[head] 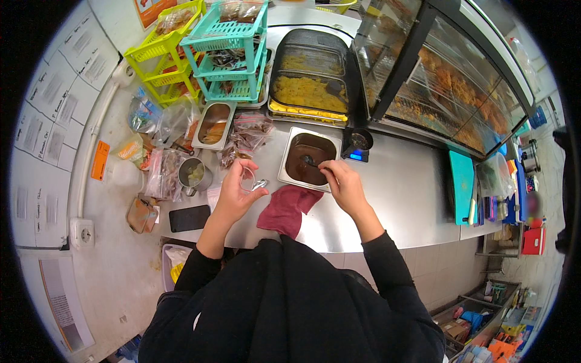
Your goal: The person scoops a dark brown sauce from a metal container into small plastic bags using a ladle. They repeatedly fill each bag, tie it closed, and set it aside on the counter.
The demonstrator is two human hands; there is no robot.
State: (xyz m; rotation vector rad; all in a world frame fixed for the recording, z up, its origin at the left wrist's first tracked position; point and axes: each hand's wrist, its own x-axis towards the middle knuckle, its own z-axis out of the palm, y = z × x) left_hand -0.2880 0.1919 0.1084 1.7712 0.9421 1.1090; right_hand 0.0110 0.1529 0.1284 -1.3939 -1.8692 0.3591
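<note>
My right hand [346,187] pinches the handle of a dark spoon [310,160]. Its bowl dips into brown sauce in a rectangular steel food pan [282,169]. To the left, my left hand [237,190] curls around a small clear plastic bag or cup [248,179]; which of the two I cannot tell. A shiny silvery thing [260,184] shows near my left thumb, too small to name. Between my hands and against the pan's near edge lies a crumpled maroon cloth [288,209]. A black digital scale [356,154] with a lit display and a dark cup on it stands right of the pan.
At the left are a steel mug [194,175], a phone [189,218], filled zip bags [249,132] and a smaller steel pan [214,125]. Turquoise racks [227,68] and a covered tray [310,90] stand behind. A glass display case [447,86] and turquoise cutting board [462,187] bound the right.
</note>
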